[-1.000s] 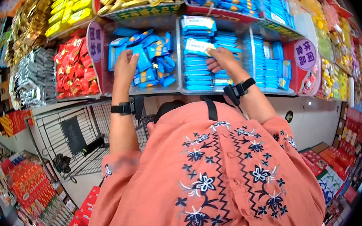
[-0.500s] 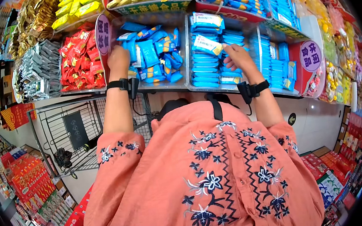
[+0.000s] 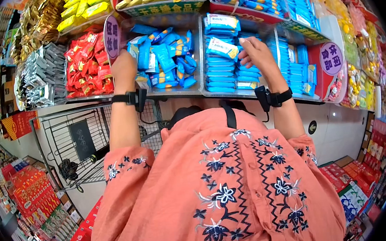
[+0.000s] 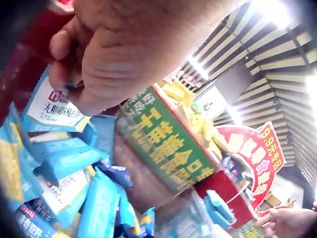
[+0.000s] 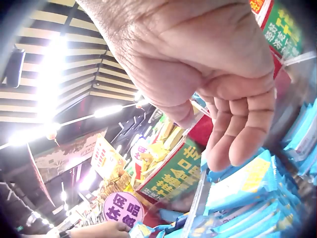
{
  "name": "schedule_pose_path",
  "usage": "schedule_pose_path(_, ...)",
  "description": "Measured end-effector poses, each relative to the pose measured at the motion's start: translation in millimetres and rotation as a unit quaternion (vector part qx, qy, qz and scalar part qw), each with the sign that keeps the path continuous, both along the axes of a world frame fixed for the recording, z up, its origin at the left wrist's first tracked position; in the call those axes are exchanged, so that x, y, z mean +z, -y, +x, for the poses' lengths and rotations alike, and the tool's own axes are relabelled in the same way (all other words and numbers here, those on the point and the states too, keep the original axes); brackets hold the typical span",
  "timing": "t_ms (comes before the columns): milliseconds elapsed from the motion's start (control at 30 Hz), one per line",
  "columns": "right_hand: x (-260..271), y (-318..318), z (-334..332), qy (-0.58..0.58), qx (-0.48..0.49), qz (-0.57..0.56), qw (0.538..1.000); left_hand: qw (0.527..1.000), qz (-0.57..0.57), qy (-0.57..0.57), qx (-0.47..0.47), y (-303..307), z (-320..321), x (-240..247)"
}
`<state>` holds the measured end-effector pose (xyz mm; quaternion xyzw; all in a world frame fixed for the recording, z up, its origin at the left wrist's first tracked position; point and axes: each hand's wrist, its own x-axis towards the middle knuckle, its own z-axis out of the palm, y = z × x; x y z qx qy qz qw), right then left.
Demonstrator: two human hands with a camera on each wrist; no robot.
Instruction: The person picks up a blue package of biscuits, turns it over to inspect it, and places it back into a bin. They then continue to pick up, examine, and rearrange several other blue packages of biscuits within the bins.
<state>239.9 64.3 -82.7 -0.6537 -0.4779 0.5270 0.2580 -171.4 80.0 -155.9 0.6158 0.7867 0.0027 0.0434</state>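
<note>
My left hand [image 3: 124,70] is at the left side of a clear bin [image 3: 153,92] of loose blue snack packets [image 3: 163,57]. In the left wrist view, its curled fingers and thumb pinch the upper end of a blue and white snack packet [image 4: 54,111]; other packets lie right below. My right hand [image 3: 258,54] hovers over the neighbouring bin, beside neat stacks of blue packets [image 3: 219,69]. Its fingers [image 5: 247,134] are loosely bent with nothing between them, as the right wrist view shows. A white-labelled packet [image 3: 223,48] lies on top of the nearest stack.
Bins of red packets [image 3: 88,68] and silver packets [image 3: 42,74] stand to the left. A red divider with a round purple sign [image 3: 111,37] rises beside my left hand. Yellow packets [image 3: 84,8] fill a bin behind. A wire shopping cart [image 3: 97,143] stands below left.
My left hand has moved left from over the loose packets to the bin's left side, lowering there. My right hand has let go of the white-labelled packet and drawn slightly right.
</note>
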Motion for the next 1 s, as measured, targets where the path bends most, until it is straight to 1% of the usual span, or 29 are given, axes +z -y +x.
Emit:
schedule_pose_path(67,3.9,-1.6,-9.4,-0.022,0.017,0.007,1.0,0.999,0.022,0.026,-0.003,10.1,5.0,26.2)
schedule_pose_path(100,4.4,-3.9,-14.4,-0.039,0.027,0.009,0.999,0.994,0.052,0.096,-0.03,14.3,1.2,33.9)
schedule_pose_path(133,6.0,-5.4,-20.3,-0.057,0.037,0.012,0.998,0.975,0.044,0.219,-0.006,18.2,3.1,39.9)
schedule_pose_path(167,9.5,-5.9,-28.3,-0.08,0.051,0.013,0.995,0.94,0.035,0.339,0.018,22.4,5.7,46.9)
schedule_pose_path(200,14.8,-6.2,-38.1,-0.101,0.063,0.016,0.993,0.89,0.025,0.454,0.039,26.1,13.0,62.2)
schedule_pose_path(233,19.8,-5.5,-47.3,-0.122,0.075,0.018,0.99,0.853,-0.011,0.519,0.051,30.3,19.3,76.6)
schedule_pose_path(333,29.0,-5.3,-74.1,-0.18,0.118,0.034,0.976,0.816,-0.03,0.577,0.02,37.6,39.0,92.2)
schedule_pose_path(400,35.6,-6.0,-87.5,-0.212,0.129,0.03,0.968,0.801,-0.049,0.597,-0.005,42.2,52.7,106.3)
schedule_pose_path(500,41.0,-7.8,-102.1,-0.251,0.127,0.019,0.959,0.779,-0.068,0.622,-0.036,44.1,62.6,111.4)
schedule_pose_path(700,34.2,-8.0,-107.7,-0.309,0.11,0.006,0.945,0.772,-0.11,0.621,-0.078,40.3,74.8,120.9)
schedule_pose_path(800,29.7,-7.1,-105.2,-0.315,0.105,0.002,0.943,0.766,-0.126,0.625,-0.082,39.2,76.1,122.1)
schedule_pose_path(1000,30.2,-4.1,-101.3,-0.316,0.084,-0.005,0.945,0.766,-0.116,0.628,-0.067,37.1,77.4,117.1)
